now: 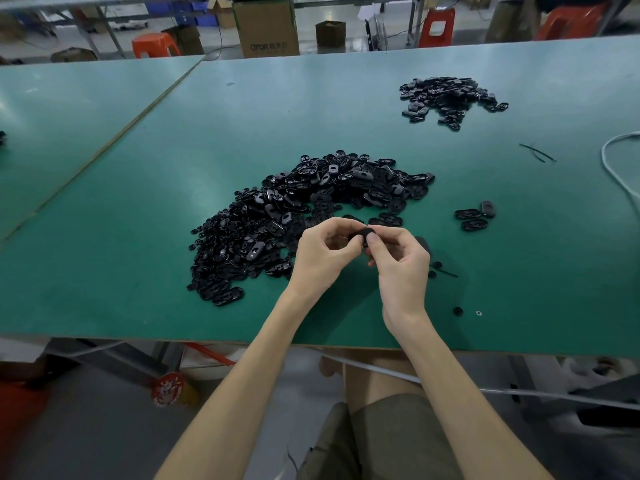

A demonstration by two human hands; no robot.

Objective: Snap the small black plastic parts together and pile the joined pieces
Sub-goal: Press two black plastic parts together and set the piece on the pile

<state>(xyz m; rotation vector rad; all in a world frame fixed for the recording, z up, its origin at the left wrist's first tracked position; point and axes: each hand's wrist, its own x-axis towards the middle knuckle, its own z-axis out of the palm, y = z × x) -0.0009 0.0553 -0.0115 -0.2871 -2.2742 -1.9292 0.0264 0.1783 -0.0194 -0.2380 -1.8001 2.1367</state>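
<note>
A big heap of loose small black plastic parts spreads over the middle of the green table. Just in front of it, above the table, my left hand and my right hand meet and both pinch one small black part between thumbs and fingertips. Fingers hide most of that part. A smaller pile of black pieces lies at the far right. Three separate black pieces lie to the right of my hands.
A white cable loops at the table's right edge. Thin black strips and a few stray black bits lie on the right side. The table's near edge runs just below my wrists. Boxes and red stools stand beyond the far edge.
</note>
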